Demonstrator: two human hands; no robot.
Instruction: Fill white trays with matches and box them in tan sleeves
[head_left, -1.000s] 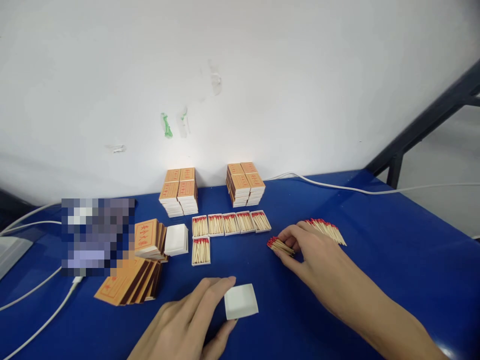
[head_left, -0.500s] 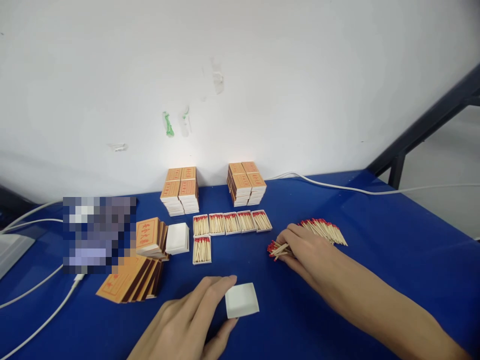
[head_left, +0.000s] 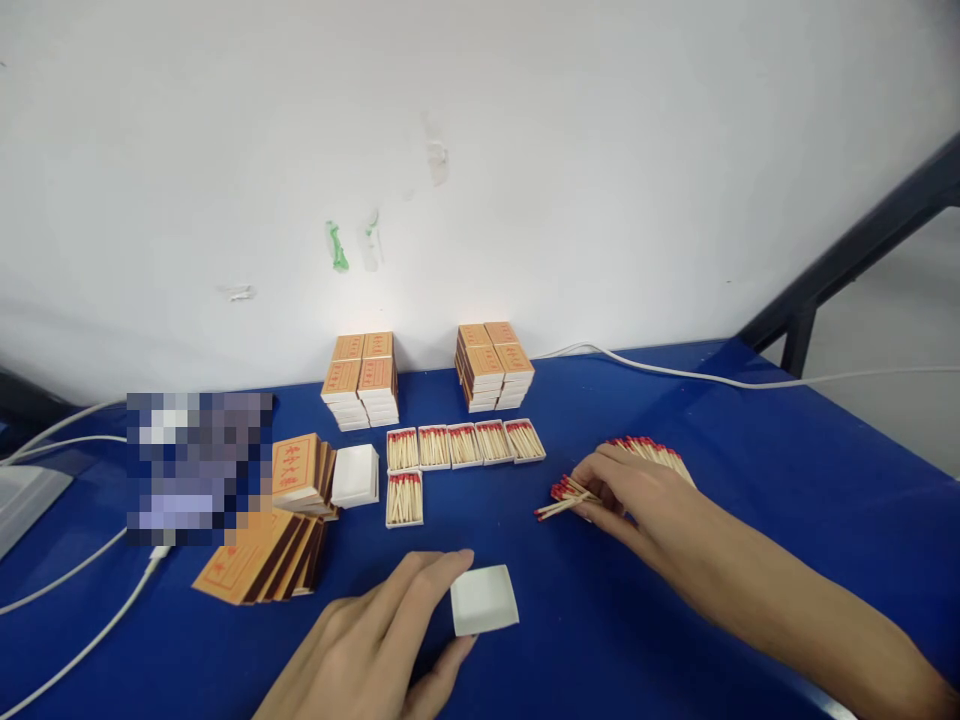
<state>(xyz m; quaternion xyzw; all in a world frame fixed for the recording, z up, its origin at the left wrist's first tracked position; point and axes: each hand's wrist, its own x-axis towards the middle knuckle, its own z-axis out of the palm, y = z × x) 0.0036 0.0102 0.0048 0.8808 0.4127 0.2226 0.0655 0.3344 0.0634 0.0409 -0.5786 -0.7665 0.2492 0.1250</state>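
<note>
My left hand [head_left: 382,630] grips an empty white matchbox tray [head_left: 485,600] by its left end, between thumb and fingers, low over the blue table. To the right, my right hand [head_left: 626,490] is closed round a bunch of red-tipped matches [head_left: 571,492]; a few matches stick out loosely at its left. Just behind that hand lies a pile of matches [head_left: 652,450], partly covered by it. Trays filled with matches [head_left: 463,446] stand in a row ahead of my hands, and one more filled tray [head_left: 405,498] sits in front of the row's left end.
Two blocks of stacked matchboxes [head_left: 360,378] [head_left: 495,365] stand against the wall. White trays [head_left: 355,475] and orange matchbox sleeves [head_left: 255,555] lie at the left, beside a blurred-out object [head_left: 199,465]. White cables [head_left: 660,370] cross the blue table [head_left: 787,500].
My right hand has shifted slightly right with the matches, and one or two now poke out further at the left. My left hand and the tray stay still.
</note>
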